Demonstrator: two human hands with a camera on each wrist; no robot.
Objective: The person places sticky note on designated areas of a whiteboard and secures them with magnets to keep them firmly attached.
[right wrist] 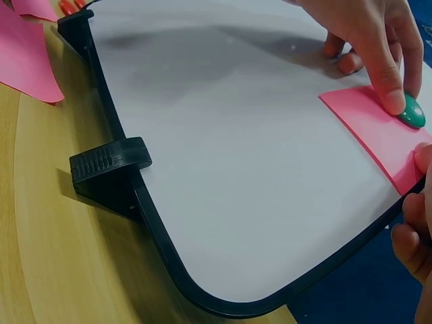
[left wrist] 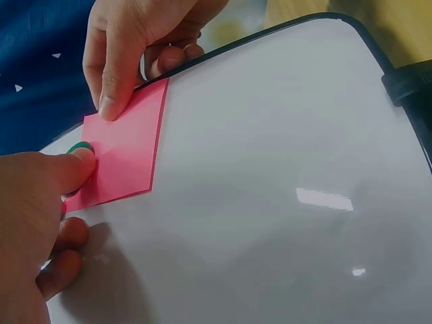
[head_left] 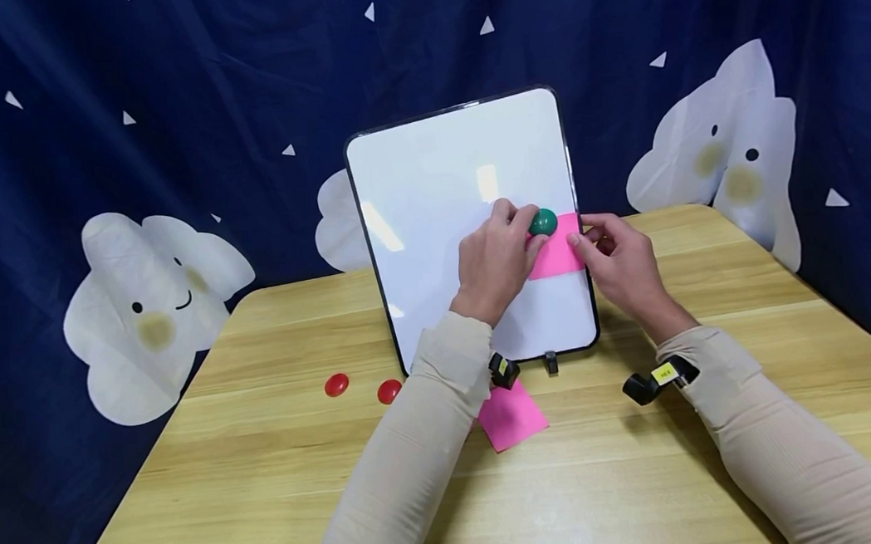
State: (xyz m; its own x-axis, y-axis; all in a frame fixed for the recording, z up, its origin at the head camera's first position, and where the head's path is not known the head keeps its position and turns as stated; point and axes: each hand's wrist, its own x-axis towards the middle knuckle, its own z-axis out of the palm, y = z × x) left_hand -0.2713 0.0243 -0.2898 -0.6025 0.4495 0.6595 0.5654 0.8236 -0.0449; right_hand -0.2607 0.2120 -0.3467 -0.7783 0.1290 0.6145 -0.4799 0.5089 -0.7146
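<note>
Magnet (head_left: 544,222) lies at the left hand's (head_left: 495,258) fingertips, pinched over the upper corner of the note (head_left: 558,254) nearer that hand; opposite, the right hand (head_left: 620,261) pinches note and board (head_left: 429,168) edge together, thumb frontmost.

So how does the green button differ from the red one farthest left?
The left hand holds the green button; the leftmost red button is untouched. The green button is against the pink note on the whiteboard; the leftmost red button lies on the table. Both look rounded and glossy.
</note>
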